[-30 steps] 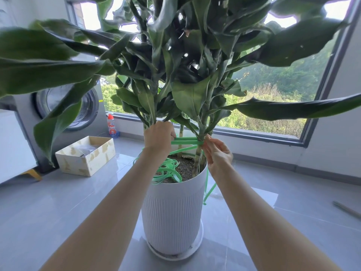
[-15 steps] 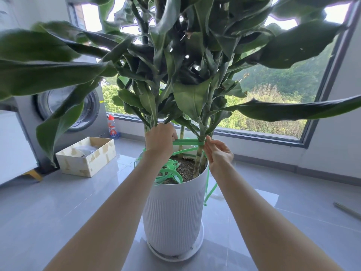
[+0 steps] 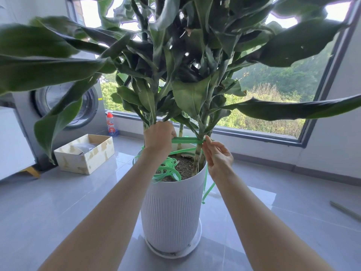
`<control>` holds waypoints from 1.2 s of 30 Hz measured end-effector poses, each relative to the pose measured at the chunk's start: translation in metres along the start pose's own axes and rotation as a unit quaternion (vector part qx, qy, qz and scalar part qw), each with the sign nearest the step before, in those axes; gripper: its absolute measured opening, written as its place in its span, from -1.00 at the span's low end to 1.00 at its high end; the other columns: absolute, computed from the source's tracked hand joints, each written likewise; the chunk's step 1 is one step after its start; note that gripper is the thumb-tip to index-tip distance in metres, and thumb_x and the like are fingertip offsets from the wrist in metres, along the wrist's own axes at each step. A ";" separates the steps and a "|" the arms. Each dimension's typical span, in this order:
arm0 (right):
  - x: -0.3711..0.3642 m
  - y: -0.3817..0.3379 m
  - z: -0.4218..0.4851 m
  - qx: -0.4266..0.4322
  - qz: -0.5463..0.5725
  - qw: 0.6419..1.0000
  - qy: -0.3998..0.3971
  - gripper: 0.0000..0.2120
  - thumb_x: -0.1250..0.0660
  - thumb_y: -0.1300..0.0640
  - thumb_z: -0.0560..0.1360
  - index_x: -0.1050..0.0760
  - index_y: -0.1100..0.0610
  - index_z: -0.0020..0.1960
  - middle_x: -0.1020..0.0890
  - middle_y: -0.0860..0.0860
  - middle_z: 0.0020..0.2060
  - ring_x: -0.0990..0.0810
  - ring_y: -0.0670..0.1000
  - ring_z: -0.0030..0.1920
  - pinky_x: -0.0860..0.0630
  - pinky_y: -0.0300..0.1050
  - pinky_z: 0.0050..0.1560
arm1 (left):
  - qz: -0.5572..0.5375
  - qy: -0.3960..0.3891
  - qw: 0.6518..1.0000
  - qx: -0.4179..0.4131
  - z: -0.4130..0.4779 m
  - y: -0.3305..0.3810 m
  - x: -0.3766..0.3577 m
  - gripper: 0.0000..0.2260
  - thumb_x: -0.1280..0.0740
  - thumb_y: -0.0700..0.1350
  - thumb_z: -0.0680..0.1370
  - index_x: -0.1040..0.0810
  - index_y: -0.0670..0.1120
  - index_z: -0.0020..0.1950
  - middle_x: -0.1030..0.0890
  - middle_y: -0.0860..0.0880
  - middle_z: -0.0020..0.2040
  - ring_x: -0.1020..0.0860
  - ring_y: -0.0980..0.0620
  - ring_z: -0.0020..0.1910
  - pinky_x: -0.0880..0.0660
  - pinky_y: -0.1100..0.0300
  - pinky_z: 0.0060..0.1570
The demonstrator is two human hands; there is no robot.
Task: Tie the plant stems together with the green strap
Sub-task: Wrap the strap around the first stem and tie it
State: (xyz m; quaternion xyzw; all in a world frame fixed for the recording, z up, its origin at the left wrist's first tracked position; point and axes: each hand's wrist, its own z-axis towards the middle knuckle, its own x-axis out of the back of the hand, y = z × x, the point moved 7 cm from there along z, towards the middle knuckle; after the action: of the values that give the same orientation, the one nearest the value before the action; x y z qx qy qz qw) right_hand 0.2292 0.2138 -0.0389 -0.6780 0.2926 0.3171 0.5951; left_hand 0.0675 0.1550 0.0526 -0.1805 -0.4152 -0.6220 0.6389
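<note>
The wrapping step is under way. The green strap (image 3: 185, 141) is running taut and level between the two hands, across the gap between the plant stems (image 3: 197, 157) just above the soil (image 3: 185, 166). The left hand (image 3: 159, 137) is gripping the strap in a fist beside the left-hand stems. Its back is facing the camera, so how the band lies inside the palm cannot be told. The right hand (image 3: 218, 157) is pinching the strap between thumb and forefinger right against the right-hand stem, the other fingers loosely bent below. A second run of strap is sloping lower between the stems. Spare length is lying in loose coils on the soil at the near-left of the pot (image 3: 172, 212), and a tail is hanging over the right rim toward the floor (image 3: 58, 212).

No knot is showing, so I judge the stems are being circled, not yet tied. The next move is probably calling for the right hand to carry its end round the stem and cross it over the other run, keeping tension so the loop is not slackening.

The strap is looking like flat, thin, glossy plastic — springy enough to curl by itself, and likely slippery to knot. The stems are looking slim, ringed and firm. The pot is a tall white cylinder with fine vertical ribs, sitting on a shallow saucer (image 3: 175, 254) on shiny grey tiles.
</note>
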 end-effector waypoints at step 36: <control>0.001 -0.037 -0.042 0.144 -0.599 0.788 0.016 -0.81 -0.42 -0.12 0.41 -0.66 -0.02 -0.25 -0.66 0.05 -0.10 -0.53 0.05 -0.02 -0.46 -0.11 -0.07 | -0.020 -0.024 0.999 0.012 -0.044 -0.008 0.059 -0.73 -0.23 -0.18 0.58 -0.54 -0.03 0.26 -0.59 -0.06 0.21 -0.56 -0.07 0.14 -0.47 0.08 0.05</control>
State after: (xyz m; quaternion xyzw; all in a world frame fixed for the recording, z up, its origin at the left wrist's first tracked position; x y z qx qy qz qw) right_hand 0.2624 0.1767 -0.0131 -0.6286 -0.1200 -0.1593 0.7517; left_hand 0.0660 0.0831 0.0691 -0.1793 -0.4412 -0.6251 0.6184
